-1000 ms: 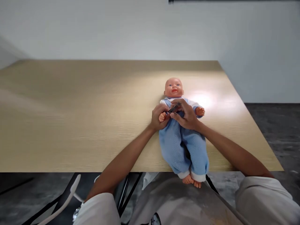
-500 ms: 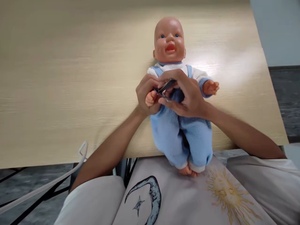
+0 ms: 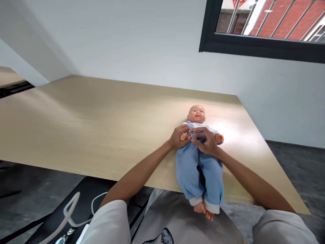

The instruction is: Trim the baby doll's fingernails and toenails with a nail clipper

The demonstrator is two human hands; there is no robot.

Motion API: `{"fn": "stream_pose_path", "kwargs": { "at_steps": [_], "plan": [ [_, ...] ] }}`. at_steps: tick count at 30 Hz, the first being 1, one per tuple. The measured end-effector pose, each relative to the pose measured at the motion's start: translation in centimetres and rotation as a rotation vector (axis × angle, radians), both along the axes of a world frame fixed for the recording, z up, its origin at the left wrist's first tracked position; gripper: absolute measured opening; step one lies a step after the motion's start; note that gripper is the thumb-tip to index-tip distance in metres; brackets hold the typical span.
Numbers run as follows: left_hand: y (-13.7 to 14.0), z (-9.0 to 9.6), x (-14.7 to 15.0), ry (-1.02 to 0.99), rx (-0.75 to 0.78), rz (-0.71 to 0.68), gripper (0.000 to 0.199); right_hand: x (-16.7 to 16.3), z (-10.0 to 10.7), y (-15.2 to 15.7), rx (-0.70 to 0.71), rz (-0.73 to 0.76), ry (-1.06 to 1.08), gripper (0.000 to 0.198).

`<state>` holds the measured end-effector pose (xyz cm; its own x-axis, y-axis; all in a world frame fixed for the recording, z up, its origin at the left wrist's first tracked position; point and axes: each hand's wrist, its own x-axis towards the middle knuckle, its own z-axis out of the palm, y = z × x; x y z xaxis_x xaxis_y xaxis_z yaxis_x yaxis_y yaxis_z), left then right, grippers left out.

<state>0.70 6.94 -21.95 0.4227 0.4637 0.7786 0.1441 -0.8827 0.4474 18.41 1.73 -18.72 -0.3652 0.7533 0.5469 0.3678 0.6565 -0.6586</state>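
A baby doll (image 3: 189,166) in blue overalls lies on its back, its head away from me and its feet past the table's near edge. My left hand (image 3: 177,136) is closed around the doll's arm on the left, and the doll's small hand (image 3: 183,136) pokes out of my grip. Between the thumb and fingers of my right hand (image 3: 208,144) is a metal nail clipper (image 3: 195,133), its tip at the doll's fingers. Whether the jaws touch them I cannot tell. The doll's other hand (image 3: 218,138) rests free on the right.
The pale wooden table (image 3: 101,128) reaches back to a white wall (image 3: 139,44). A dark-framed window (image 3: 254,47) is at upper right. Below left are a black chair (image 3: 86,193) and a white cable (image 3: 71,206).
My view has tilted up and back, so the wall and window now show and the doll looks smaller. Both hands keep their holds, and the clipper now looks flatter.
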Motion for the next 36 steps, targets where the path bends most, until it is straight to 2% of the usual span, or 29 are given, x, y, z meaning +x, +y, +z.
{"fn": "stream_pose_path", "kwargs": {
  "at_steps": [9, 14, 18, 21, 27, 31, 33, 36],
  "plan": [
    [-0.1, -0.1, -0.2, 0.025, -0.069, 0.001, 0.036, 0.2, -0.1, 0.2, 0.192, 0.045, -0.108, 0.038],
    [0.0, 0.0, -0.3, 0.040, -0.076, -0.026, 0.040, 0.3, 0.6, 0.1, 0.459, 0.040, -0.224, 0.029],
    [0.3, -0.2, -0.5, 0.051, -0.058, -0.045, 0.041, 0.1, 1.5, -0.4, 0.704, -0.063, -0.405, 0.024],
    [0.4, -0.3, -0.5, 0.047, -0.046, -0.056, 0.040, -0.2, 2.3, -0.8, 0.814, -0.098, -0.454, 0.021],
    [0.5, -0.2, -0.5, 0.034, -0.019, -0.061, 0.039, -0.5, 3.0, -1.1, 0.887, -0.113, -0.477, 0.018],
    [0.5, -0.2, -0.5, 0.024, -0.008, -0.052, 0.036, -0.1, 2.5, -0.8, 0.916, -0.046, -0.541, 0.025],
    [0.4, -0.2, -0.4, 0.025, -0.014, -0.041, 0.035, 0.2, 2.0, -0.6, 0.876, -0.047, -0.500, 0.027],
    [0.1, -0.1, -0.4, 0.031, -0.036, -0.018, 0.034, 0.3, 1.2, -0.3, 0.710, -0.067, -0.367, 0.027]
  ]
}}
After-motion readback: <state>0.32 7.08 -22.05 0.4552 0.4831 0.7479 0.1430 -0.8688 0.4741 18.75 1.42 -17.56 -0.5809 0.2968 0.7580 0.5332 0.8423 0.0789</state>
